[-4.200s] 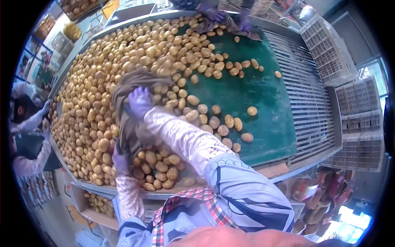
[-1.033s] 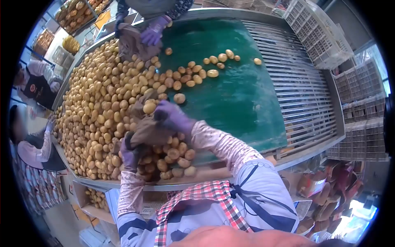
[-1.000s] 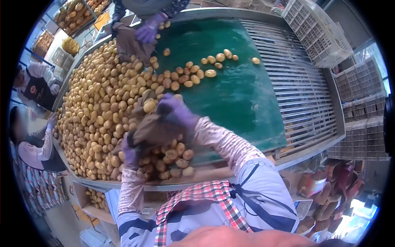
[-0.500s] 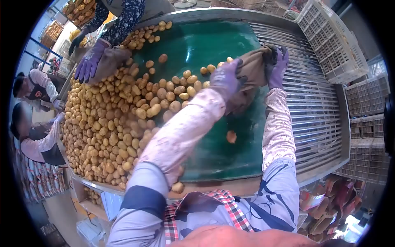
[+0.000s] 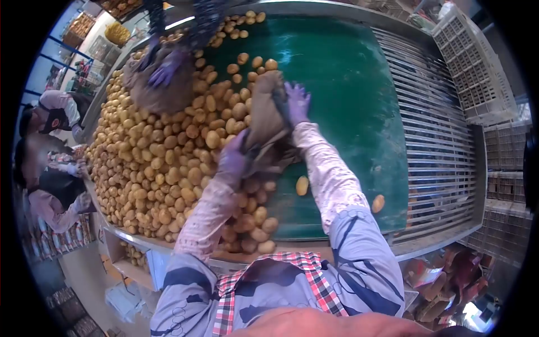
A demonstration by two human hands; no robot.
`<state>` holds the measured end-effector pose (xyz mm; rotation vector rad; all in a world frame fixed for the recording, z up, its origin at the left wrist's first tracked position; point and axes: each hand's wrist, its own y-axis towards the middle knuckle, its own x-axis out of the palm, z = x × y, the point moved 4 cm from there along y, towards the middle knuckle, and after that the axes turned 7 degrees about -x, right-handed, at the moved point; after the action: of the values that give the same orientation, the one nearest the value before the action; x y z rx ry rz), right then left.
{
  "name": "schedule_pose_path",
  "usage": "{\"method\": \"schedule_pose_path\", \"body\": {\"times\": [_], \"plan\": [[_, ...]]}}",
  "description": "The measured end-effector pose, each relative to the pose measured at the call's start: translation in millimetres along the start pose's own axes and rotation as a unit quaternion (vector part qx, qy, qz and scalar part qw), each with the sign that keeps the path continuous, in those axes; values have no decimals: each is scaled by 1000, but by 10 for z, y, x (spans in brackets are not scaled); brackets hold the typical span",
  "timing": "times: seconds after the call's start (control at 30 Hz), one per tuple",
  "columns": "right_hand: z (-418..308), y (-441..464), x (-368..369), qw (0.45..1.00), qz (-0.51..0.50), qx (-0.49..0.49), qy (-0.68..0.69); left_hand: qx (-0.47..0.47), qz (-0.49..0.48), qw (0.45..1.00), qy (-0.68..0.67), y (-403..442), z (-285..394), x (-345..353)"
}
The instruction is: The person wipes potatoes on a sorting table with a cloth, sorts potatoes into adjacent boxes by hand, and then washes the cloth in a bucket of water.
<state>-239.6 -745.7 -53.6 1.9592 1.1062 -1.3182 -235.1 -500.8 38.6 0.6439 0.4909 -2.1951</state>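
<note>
A bunched brown cloth (image 5: pixel 265 115) stretches between my gloved hands over the edge of the potato pile. My left hand (image 5: pixel 233 156), in a purple glove with a dark palm, is closed on the cloth's lower left side. Along its right side, my right hand (image 5: pixel 297 102) holds the cloth with the dark palm and thumb, fingers pointing away from me. Yellow-brown potatoes (image 5: pixel 151 163) lie heaped to the left, several close against the cloth. One loose potato (image 5: pixel 302 185) rests by my right forearm, another potato (image 5: pixel 378 203) farther right.
Beneath lies a green belt (image 5: pixel 348 73), with metal rollers (image 5: pixel 438 140) on its right. A white plastic crate (image 5: pixel 471 67) stands beyond them. Across the pile, a co-worker's purple-gloved hand (image 5: pixel 165 68) presses another brown cloth (image 5: pixel 163 92). Two more people stand at the left edge.
Both my hands have swept the cloth leftward from near the rollers to the potato pile. Potatoes have shifted around it. The co-worker's hands and cloth have also moved.
</note>
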Motion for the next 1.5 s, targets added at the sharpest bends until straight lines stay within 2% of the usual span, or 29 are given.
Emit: {"method": "schedule_pose_path", "body": {"times": [0.07, 0.13, 0.2, 0.27, 0.3, 0.4, 0.43, 0.53, 0.57, 0.6, 0.63, 0.7, 0.77, 0.83, 0.87, 0.93, 0.97, 1.0, 1.03, 1.07, 1.13, 1.17, 1.2, 1.23, 1.33, 1.37, 1.4, 1.47, 1.5], "plan": [[-727, -13, 357, 999, 29, -36, -4, 26, 66, 996, 62, -127, -443, -514], [-1345, -196, 635, 984, 171, -29, 43, 31, 139, 986, 88, -353, -722, -1050], [-1898, -330, 809, 990, 97, -66, 83, -17, 133, 985, 108, -618, -574, -1454], [-2196, -386, 664, 986, -17, -45, 162, -73, 166, 982, 54, -837, -1262, -1696], [-2293, -515, 562, 982, -34, -87, 167, -63, 159, 985, 22, -934, -1559, -1780], [-2250, -945, 167, 967, -63, -169, 181, -78, 161, 979, -101, -1245, -1310, -1764], [-2135, -1158, -5, 961, -2, -154, 230, -81, 145, 982, -88, -1300, -1158, -1721], [-1437, -1545, -282, 927, -42, -150, 342, -26, 156, 963, -220, -1382, -1027, -1359], [-1162, -1753, -512, 931, -28, -94, 352, -9, 146, 974, -173, -1444, -670, -1206], [-879, -1951, -676, 845, -14, -45, 533, 9, 137, 982, -126, -1509, -315, -1051], [-628, -2120, -1017, 881, 13, -15, 472, 98, 115, 988, -17, -1612, 109, -902], [21, -2391, -1346, 893, 124, -24, 433, 156, 19, 987, -32, -1755, 848, -609], [646, -2657, -1641, 882, 290, -114, 354, 241, -42, 970, -13, -1831, 1310, -214], [1025, -2829, -1977, 837, 302, -90, 447, 246, -124, 959, -64, -1910, 1482, 290], [1039, -2904, -2147, 762, 226, -2, 607, 255, -140, 953, -83, -1956, 1533, 533], [1110, -3104, -2201, 883, 261, 15, 391, 237, -188, 953, -28, -2044, 1455, 1057], [1235, -3197, -1975, 832, 247, 74, 491, 273, -105, 950, -110, -2188, 1131, 1417], [1437, -3286, -1673, 900, 229, 56, 367, 279, -118, 949, -93, -2233, 962, 1535], [1633, -3374, -1375, 947, 218, 38, 233, 284, -131, 947, -76, -2276, 801, 1642], [1634, -3442, -1096, 969, 180, -66, -155, 257, -242, 935, 39, -2306, 674, 1481], [1298, -3444, -913, 980, 191, -41, 36, 212, -213, 944, 139, -2470, 660, 830], [964, -3376, -882, 989, 141, -17, 30, 194, -163, 956, 148, -2507, 443, 625], [708, -3328, -676, 973, 211, -88, 31, 183, -108, 964, 158, -2513, 195, 390], [436, -3352, -518, 982, 99, -3, 162, 145, -85, 975, 144, -2523, 40, 123], [-830, -3115, -54, 935, 212, -227, 169, 36, -7, 980, 194, -2560, -285, -774], [-959, -3166, 517, 929, 252, -229, 145, 5, 24, 980, 200, -2569, -441, -1035], [-1481, -3171, 277, 969, 153, -149, 123, -27, 57, 977, 205, -2567, -615, -1285], [-2167, -2951, 247, 947, 178, -165, 209, -34, 174, 942, 285, -2536, -1085, -1694], [-2422, -2870, 301, 951, 168, -186, 181, -9, 230, 926, 300, -2500, -1140, -1897]]}}
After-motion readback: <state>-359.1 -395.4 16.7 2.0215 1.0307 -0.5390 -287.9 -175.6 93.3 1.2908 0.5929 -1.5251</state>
